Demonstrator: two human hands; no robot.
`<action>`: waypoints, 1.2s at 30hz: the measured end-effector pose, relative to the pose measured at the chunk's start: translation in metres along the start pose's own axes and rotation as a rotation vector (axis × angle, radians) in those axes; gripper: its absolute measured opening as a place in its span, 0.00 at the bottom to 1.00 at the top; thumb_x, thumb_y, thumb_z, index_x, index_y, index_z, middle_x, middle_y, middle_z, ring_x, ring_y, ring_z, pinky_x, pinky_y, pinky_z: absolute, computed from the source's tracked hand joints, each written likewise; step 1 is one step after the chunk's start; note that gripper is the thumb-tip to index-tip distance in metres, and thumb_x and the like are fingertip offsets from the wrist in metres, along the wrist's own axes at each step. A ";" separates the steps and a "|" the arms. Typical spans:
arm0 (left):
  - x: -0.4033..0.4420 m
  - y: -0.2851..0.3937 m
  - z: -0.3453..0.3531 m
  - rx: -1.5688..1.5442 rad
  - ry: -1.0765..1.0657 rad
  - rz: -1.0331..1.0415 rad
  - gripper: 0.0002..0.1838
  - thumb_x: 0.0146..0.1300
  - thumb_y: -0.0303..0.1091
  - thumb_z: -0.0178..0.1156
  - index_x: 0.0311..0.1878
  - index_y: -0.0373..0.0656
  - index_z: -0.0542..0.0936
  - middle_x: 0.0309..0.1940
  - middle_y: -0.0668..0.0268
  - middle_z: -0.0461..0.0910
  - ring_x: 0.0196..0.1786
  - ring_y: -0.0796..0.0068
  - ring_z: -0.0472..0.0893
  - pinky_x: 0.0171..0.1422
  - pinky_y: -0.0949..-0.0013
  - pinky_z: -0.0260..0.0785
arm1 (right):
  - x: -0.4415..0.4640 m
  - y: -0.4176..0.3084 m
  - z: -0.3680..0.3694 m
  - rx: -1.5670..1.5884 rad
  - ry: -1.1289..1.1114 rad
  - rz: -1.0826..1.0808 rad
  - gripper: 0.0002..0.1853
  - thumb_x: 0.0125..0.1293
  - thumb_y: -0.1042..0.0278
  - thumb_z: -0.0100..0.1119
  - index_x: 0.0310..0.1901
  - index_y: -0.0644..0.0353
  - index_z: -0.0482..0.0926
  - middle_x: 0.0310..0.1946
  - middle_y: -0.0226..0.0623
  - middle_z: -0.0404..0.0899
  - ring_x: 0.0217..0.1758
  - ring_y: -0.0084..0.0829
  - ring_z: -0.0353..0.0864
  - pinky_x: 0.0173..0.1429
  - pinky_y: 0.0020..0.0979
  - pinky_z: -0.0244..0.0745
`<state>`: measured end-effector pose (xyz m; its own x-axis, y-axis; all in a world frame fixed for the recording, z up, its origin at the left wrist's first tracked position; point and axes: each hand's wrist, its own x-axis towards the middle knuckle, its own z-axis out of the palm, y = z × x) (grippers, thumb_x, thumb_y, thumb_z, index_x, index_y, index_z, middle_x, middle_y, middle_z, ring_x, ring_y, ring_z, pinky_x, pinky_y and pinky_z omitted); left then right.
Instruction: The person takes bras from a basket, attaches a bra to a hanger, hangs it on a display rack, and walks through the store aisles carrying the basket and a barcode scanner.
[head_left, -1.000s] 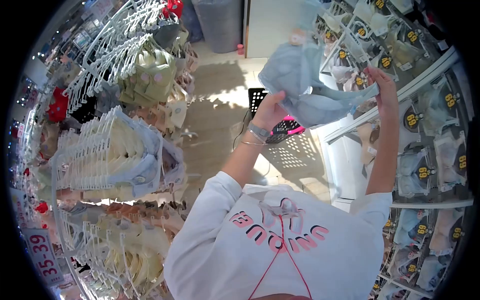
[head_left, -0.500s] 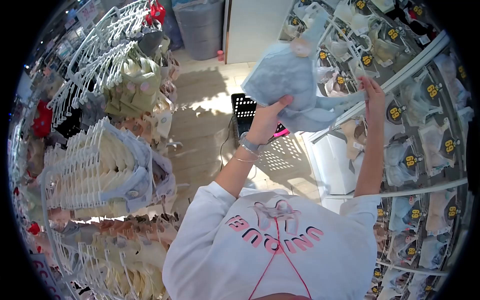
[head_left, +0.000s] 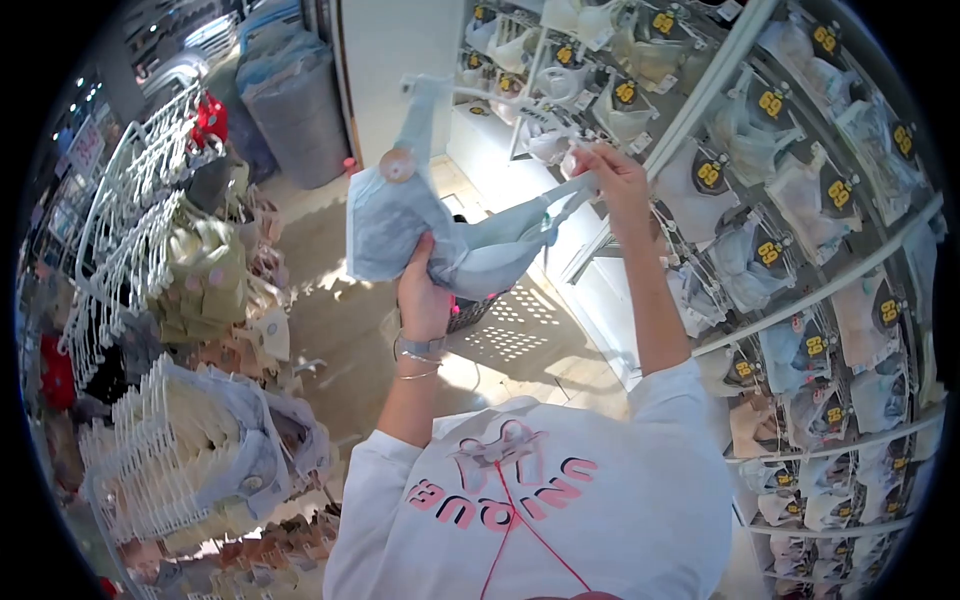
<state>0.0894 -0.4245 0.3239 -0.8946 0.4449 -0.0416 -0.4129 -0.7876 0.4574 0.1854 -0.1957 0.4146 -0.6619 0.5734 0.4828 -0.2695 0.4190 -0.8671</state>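
Note:
A light blue bra (head_left: 395, 225) is held up in front of me, with a round pinkish tag (head_left: 397, 166) on one cup. My left hand (head_left: 425, 298) grips its lower edge, thumb over the front of the cup. Farther right, my right hand (head_left: 612, 180) pinches the end of a strap near the white hanger (head_left: 540, 116). One strap reaches the hanger's left end. The fingers of my left hand are partly hidden behind the fabric.
Racks of hanging bras (head_left: 200, 430) line the left side. On the right, a wall display (head_left: 790, 250) holds bras with yellow-numbered tags. A dark perforated basket (head_left: 468, 316) stands on the floor, and a grey bin (head_left: 295, 130) is at the back.
My view has turned, so the racks sit differently in it. Both hands and the bra now appear farther left. The bra's cups are spread wider, and more of the hanger shows.

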 end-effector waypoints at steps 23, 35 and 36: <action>-0.003 -0.119 -0.024 -0.004 -0.739 -0.767 0.18 0.69 0.39 0.52 0.56 0.38 0.72 0.54 0.59 0.76 0.57 0.64 0.75 0.62 0.56 0.66 | -0.052 -0.074 -0.111 -0.593 0.339 -0.115 0.08 0.65 0.68 0.58 0.41 0.60 0.83 0.25 0.22 0.80 0.25 0.09 0.66 0.27 0.16 0.58; -0.054 -0.158 0.062 0.540 -0.749 -0.503 0.16 0.65 0.39 0.60 0.38 0.32 0.79 0.27 0.66 0.81 0.28 0.80 0.81 0.32 0.76 0.77 | -0.116 -0.079 -0.216 -0.644 0.618 0.054 0.09 0.65 0.63 0.58 0.37 0.58 0.84 0.21 0.20 0.76 0.21 0.10 0.60 0.25 0.17 0.54; -0.057 -0.162 0.064 0.575 -0.758 -0.465 0.16 0.65 0.39 0.60 0.37 0.31 0.78 0.27 0.66 0.81 0.28 0.80 0.80 0.32 0.76 0.77 | -0.121 -0.080 -0.218 -0.646 0.620 0.077 0.09 0.65 0.62 0.58 0.37 0.58 0.84 0.21 0.20 0.75 0.21 0.10 0.60 0.25 0.17 0.55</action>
<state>0.2180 -0.2953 0.3088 -0.2468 0.9567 0.1541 -0.3670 -0.2394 0.8989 0.4395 -0.1446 0.4527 -0.1150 0.8149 0.5681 0.3301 0.5708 -0.7518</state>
